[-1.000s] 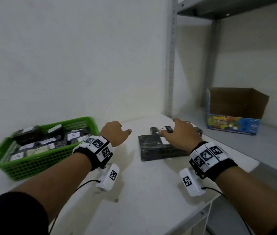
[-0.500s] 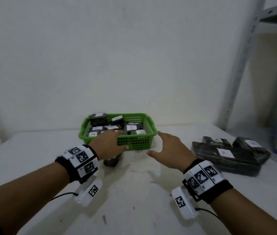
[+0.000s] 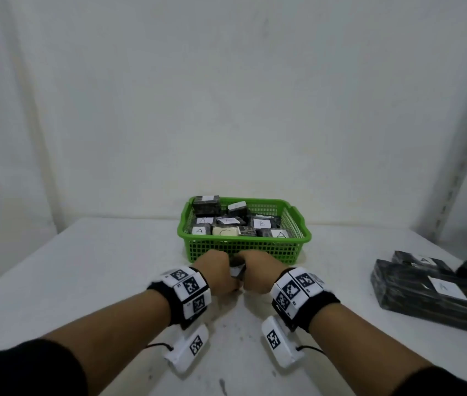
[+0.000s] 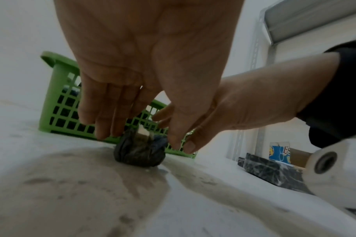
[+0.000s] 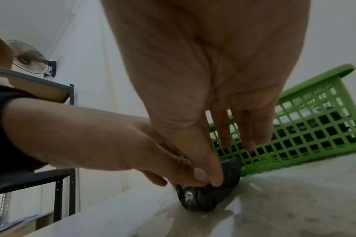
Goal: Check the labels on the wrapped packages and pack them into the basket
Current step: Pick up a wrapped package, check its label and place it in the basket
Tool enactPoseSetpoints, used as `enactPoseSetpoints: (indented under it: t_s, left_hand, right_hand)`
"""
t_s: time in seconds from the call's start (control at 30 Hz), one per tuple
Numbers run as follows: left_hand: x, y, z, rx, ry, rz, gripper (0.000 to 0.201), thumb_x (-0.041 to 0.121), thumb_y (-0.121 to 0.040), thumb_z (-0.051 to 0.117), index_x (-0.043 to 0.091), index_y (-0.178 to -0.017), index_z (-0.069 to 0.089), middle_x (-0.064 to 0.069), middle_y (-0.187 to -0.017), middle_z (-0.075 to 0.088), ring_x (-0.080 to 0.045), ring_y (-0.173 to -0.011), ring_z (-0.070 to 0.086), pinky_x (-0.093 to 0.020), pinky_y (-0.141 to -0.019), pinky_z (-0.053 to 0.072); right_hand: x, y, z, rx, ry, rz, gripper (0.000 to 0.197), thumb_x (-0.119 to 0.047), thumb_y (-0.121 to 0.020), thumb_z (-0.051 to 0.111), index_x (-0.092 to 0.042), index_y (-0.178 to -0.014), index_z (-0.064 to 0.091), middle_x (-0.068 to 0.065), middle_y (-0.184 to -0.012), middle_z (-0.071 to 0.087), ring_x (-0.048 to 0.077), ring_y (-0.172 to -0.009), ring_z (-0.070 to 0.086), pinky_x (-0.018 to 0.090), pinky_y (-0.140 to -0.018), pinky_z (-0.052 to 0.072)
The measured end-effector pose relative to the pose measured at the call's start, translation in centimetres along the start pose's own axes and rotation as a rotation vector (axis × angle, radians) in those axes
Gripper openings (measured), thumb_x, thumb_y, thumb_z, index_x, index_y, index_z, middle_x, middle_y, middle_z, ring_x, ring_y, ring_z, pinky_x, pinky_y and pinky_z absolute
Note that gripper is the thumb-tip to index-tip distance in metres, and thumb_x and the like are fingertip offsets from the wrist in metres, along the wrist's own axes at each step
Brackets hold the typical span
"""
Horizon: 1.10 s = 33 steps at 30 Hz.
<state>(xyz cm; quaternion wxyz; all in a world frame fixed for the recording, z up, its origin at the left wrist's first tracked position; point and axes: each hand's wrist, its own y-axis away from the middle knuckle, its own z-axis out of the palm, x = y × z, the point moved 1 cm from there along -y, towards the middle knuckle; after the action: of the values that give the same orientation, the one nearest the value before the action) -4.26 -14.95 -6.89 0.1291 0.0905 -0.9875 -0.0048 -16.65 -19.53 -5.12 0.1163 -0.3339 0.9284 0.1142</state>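
Black-wrapped package (image 4: 140, 150) sits on table between both hands (image 3: 236, 274).

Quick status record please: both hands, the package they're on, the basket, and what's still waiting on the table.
left hand: fingers and thumb on the small package, left side
right hand: thumb and fingers on the same package, right side
small package: dark wrap, resting on the table just in front of the basket; label not readable
basket: green, holds several packages labelled A, B, C
waiting packages: dark stack at right, an A label showing
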Motion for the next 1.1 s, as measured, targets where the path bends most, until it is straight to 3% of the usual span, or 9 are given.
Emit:
enactPoseSetpoints:
  t_s: [0.1,0.23,0.3,0.4,0.5,0.6,0.73,0.83,1.1]
  left_hand:
    - [-0.5,-0.4,0.0,0.055,0.108,-0.025,0.035,0.041,-0.087,0.065,0.006,-0.082,0.063,-0.015,-0.087,0.069,-0.028,-0.082,0.067,-0.030,-0.062,0.045]
    - [-2.4,0.0,-1.1,0.169,0.329,-0.017,0.023,0.034,-0.083,0.068,0.013,-0.088,0.077,-0.003,-0.077,0.068,-0.015,-0.067,0.059,-0.020,-0.053,0.041]
    - [-3.4,0.4,-1.3,0.236,0.450,0.010,0.018,0.029,-0.085,0.067,0.021,-0.098,0.078,0.003,-0.085,0.071,-0.011,-0.075,0.063,-0.020,-0.065,0.051]
    - [-4.8,0.9,-1.0,0.297,0.778,0.051,0.015,0.019,-0.090,0.067,0.022,-0.102,0.077,0.004,-0.092,0.076,-0.017,-0.084,0.073,-0.038,-0.081,0.062]
    - [-4.7,1.7,-0.9,0.305,0.960,0.120,0.023,0.010,-0.096,0.062,0.022,-0.110,0.075,0.002,-0.100,0.076,-0.018,-0.089,0.075,-0.042,-0.083,0.062]
    - [-4.4,2.1,-0.8,0.342,1.052,0.200,0.026,0.006,-0.098,0.058,0.022,-0.111,0.075,0.002,-0.105,0.075,-0.019,-0.096,0.074,-0.041,-0.084,0.062]
    - [-3.9,2.7,-0.8,0.319,1.064,0.294,0.026,0.015,-0.093,0.070,0.023,-0.117,0.071,0.001,-0.113,0.073,-0.018,-0.105,0.071,-0.033,-0.086,0.060]
    - [-3.8,3.0,-0.4,0.298,0.965,0.326,0.049,0.018,-0.075,0.088,0.027,-0.119,0.069,0.005,-0.117,0.071,-0.013,-0.107,0.069,-0.032,-0.086,0.060]
    - [-3.9,3.3,-0.9,0.392,0.991,0.336,0.039,0.011,-0.076,0.086,0.023,-0.112,0.074,0.004,-0.105,0.077,-0.013,-0.099,0.073,-0.033,-0.089,0.060]
  right_hand:
    - [0.1,-1.1,0.4,-0.002,-0.032,-0.008,0.051,-0.002,-0.092,0.066,-0.016,-0.141,0.063,0.009,-0.138,0.067,0.029,-0.128,0.062,0.038,-0.105,0.051]
    - [1.2,-1.8,0.6,0.077,-0.185,-0.017,0.046,-0.007,-0.092,0.071,-0.019,-0.137,0.066,0.005,-0.131,0.070,0.025,-0.122,0.065,0.033,-0.100,0.051]
    - [1.8,-1.7,0.4,0.107,-0.271,-0.045,0.051,-0.015,-0.091,0.075,-0.021,-0.140,0.062,0.001,-0.131,0.068,0.022,-0.122,0.063,0.028,-0.096,0.047]
    - [2.7,-1.6,0.0,0.164,-0.482,-0.090,0.051,-0.021,-0.092,0.077,-0.027,-0.140,0.059,-0.007,-0.124,0.064,0.014,-0.116,0.060,0.019,-0.086,0.045]
    - [3.3,-1.6,0.1,0.195,-0.785,-0.125,0.053,-0.027,-0.087,0.084,-0.030,-0.135,0.062,-0.006,-0.128,0.064,0.018,-0.120,0.065,0.034,-0.098,0.057]
    - [3.1,-1.4,0.4,0.218,-1.092,-0.172,0.046,-0.020,-0.089,0.082,-0.024,-0.131,0.066,0.008,-0.129,0.066,0.027,-0.110,0.073,0.039,-0.090,0.064]
    - [3.1,-1.3,1.3,0.263,-1.264,-0.195,0.037,-0.011,-0.091,0.079,-0.014,-0.126,0.068,0.016,-0.123,0.071,0.029,-0.102,0.076,0.035,-0.082,0.064]
    - [3.3,-1.5,1.7,0.284,-1.321,-0.206,0.034,-0.007,-0.088,0.080,-0.005,-0.121,0.070,0.017,-0.118,0.075,0.027,-0.102,0.077,0.032,-0.078,0.063]
    - [4.0,-0.4,1.1,0.224,-1.384,-0.267,0.040,-0.006,-0.081,0.082,-0.002,-0.119,0.071,0.015,-0.115,0.078,0.029,-0.106,0.077,0.035,-0.086,0.064]
